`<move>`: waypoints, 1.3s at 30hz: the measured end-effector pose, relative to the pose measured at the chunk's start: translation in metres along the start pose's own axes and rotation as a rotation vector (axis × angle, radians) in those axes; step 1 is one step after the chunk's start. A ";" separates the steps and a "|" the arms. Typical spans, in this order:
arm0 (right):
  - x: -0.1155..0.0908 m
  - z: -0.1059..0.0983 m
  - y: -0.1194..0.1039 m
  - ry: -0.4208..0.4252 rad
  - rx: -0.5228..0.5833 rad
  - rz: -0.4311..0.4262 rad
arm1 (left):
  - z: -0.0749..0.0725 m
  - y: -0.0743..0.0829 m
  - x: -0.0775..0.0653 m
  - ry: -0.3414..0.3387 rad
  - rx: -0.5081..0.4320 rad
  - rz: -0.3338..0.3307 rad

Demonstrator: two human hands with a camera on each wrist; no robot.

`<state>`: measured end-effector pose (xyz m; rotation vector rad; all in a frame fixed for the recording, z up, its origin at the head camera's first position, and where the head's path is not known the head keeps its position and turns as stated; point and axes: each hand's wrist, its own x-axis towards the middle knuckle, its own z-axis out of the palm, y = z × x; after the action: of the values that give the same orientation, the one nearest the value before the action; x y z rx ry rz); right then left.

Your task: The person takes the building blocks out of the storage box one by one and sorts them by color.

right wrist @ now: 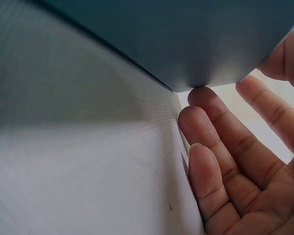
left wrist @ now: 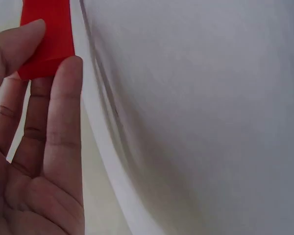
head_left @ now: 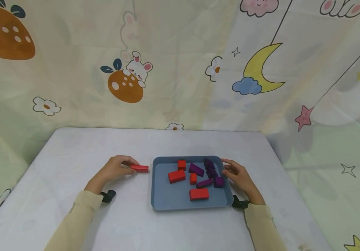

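My left hand point(head_left: 117, 167) pinches a flat red rectangular block point(head_left: 140, 168) by one end, thumb on one face and fingers on the other, just left of the tray. In the left wrist view the red block point(left wrist: 51, 34) points away from the palm. The blue-grey tray point(head_left: 170, 200) holds several red and purple blocks, such as a red block point(head_left: 199, 194) near its front and a purple block point(head_left: 219, 182) by its right side. My right hand point(head_left: 239, 176) rests its fingertips at the tray's right side. In the right wrist view, loosely extended fingers point(right wrist: 206, 122) meet the tray's outer wall point(right wrist: 201, 49).
A white-covered table point(head_left: 120, 223) lies under everything, its far edge against a patterned cloth backdrop point(head_left: 180, 76). Dark straps with small devices sit at both wrists, the right wrist device point(head_left: 240, 202) close to the tray's front right corner.
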<state>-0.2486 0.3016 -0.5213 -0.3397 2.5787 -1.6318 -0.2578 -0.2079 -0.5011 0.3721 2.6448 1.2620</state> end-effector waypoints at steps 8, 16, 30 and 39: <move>-0.001 0.001 0.000 -0.004 0.000 -0.015 | 0.005 -0.001 0.003 -0.009 0.033 -0.030; 0.000 0.000 0.000 -0.005 0.003 -0.015 | 0.006 0.010 -0.004 0.030 0.070 -0.060; 0.001 -0.001 0.001 0.006 -0.020 -0.004 | 0.046 0.076 -0.034 0.180 -0.137 0.066; 0.001 -0.001 0.003 0.001 -0.010 -0.031 | 0.092 0.107 -0.035 0.018 -0.425 0.123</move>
<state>-0.2500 0.3034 -0.5241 -0.3816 2.5963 -1.6295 -0.1841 -0.0859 -0.4728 0.4574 2.3069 1.8191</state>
